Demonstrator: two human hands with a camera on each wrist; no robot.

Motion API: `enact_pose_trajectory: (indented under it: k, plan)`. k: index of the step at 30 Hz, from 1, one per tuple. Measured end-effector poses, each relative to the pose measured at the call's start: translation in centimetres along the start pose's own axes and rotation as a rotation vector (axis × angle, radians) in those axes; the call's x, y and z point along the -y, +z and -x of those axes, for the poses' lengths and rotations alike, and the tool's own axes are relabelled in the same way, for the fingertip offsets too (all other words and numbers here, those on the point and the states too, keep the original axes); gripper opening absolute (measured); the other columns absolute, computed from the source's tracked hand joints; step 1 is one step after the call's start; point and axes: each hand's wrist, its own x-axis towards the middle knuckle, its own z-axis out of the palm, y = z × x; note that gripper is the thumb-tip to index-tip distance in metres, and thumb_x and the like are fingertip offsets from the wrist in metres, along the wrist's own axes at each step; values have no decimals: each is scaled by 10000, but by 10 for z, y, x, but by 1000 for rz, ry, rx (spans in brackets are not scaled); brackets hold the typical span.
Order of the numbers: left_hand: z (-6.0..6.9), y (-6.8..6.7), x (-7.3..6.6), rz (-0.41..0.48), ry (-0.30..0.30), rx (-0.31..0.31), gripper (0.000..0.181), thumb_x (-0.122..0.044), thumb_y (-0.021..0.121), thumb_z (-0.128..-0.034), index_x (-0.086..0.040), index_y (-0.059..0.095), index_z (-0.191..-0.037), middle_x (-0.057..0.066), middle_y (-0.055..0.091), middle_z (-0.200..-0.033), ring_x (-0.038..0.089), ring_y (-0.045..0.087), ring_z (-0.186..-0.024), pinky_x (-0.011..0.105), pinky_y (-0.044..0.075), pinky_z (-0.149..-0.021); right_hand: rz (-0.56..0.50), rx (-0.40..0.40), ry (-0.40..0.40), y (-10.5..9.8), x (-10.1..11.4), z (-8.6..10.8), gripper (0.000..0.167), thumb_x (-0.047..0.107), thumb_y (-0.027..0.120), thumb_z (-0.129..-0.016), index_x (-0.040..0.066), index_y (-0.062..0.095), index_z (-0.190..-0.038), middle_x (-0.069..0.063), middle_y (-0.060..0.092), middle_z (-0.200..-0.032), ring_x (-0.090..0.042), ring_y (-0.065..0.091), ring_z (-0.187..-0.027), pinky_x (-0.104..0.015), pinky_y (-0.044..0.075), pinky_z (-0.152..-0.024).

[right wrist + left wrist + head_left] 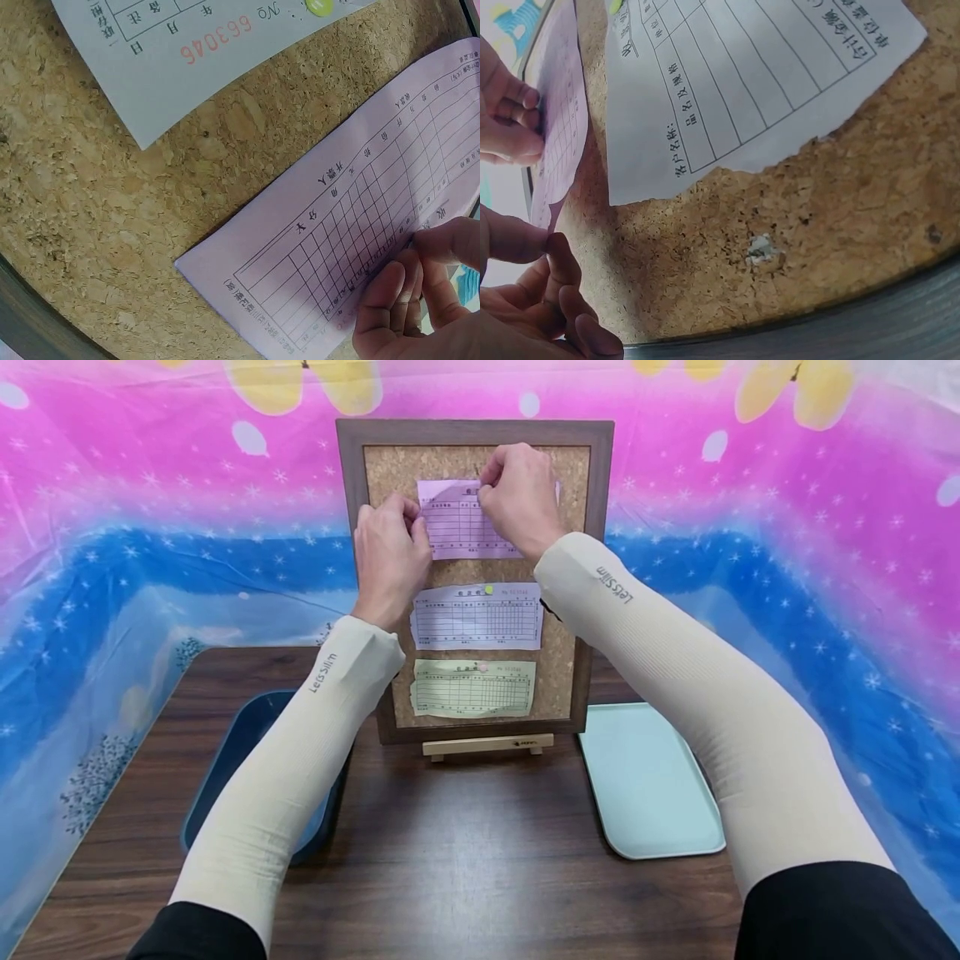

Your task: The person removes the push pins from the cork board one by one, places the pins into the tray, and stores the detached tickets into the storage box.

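A pink receipt slip (459,527) lies against the upper part of the framed cork board (390,468). My left hand (392,556) pinches its left edge between thumb and index finger; in the left wrist view the slip's torn edge (566,161) runs into those fingertips. At the slip's top middle, my right hand (525,497) pinches something tiny, seemingly a push pin, almost wholly hidden by the fingertips. Below it hangs a white receipt slip (476,622) with a yellow-green push pin (489,590). Lower still is a green receipt slip (472,689) under a pink push pin (483,667).
The board leans on a small wooden easel (487,746) on the dark wood table (465,860). A dark blue tray (255,710) lies left, partly behind my left forearm. At right is a pale mint tray (652,785). A patterned cloth (187,485) hangs behind.
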Motion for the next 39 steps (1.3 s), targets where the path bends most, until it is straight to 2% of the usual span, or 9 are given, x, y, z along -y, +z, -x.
enact_pose_trajectory:
  k: [6,18,34,39]
  plan:
    - [0,0,0,9,13,1,198,-171,502,-956,-49,650,-1002,82,660,-955,250,462,-889,347,371,-796,20,-21,-3,0,0,-1,112,154,605,-839,146,696,-903,13,637,-926,-126,533,-915,-277,423,-800]
    - [1,-1,0,5,0,13,202,-181,493,-960,-59,647,-1005,86,636,-944,243,468,-917,343,377,-797,-18,-55,-14,4,-3,-2,36,191,634,-829,193,656,-801,0,643,-908,-137,541,-899,-278,427,-807]
    - [-1,-3,0,15,0,18,190,-161,504,-956,-44,647,-999,97,633,-920,246,457,-903,352,367,-800,0,-78,-64,5,-5,-3,50,179,623,-816,147,661,-823,13,616,-869,-120,524,-885,-251,401,-821]
    - [-2,-2,1,12,-5,18,193,-173,501,-956,-55,648,-1000,88,630,-922,250,468,-927,350,373,-809,-62,-35,-64,6,-8,-3,64,137,617,-824,123,664,-865,9,607,-863,-122,522,-862,-228,400,-797]
